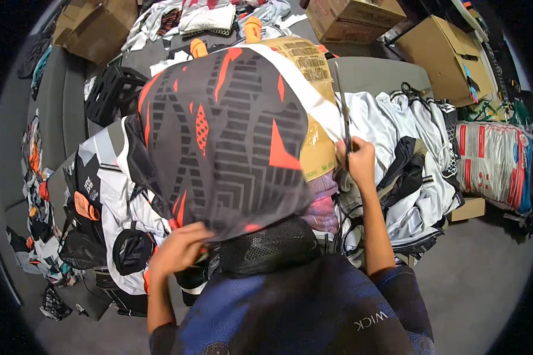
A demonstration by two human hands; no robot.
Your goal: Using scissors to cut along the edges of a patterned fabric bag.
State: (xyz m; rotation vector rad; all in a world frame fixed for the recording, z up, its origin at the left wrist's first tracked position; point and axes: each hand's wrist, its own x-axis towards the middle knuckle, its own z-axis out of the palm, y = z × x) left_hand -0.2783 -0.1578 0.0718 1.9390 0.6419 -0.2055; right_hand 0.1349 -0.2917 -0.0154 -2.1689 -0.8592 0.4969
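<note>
Patterned garment (pixel 225 136), grey and black with orange marks, is held up spread before the person, above a black mesh piece (pixel 269 245) lying close to the body. Left hand (pixel 180 248) is clenched on the garment's lower hem. Right hand (pixel 356 161) is closed around long scissors (pixel 343 109), blades pointing away, at the garment's right edge beside a yellowish plastic bag (pixel 317 151). Behind lies a heap of white garments (pixel 408 136) on the grey sofa (pixel 379 74). Farther off stand cardboard boxes (pixel 444 56) along the sofa's far edge.
</note>
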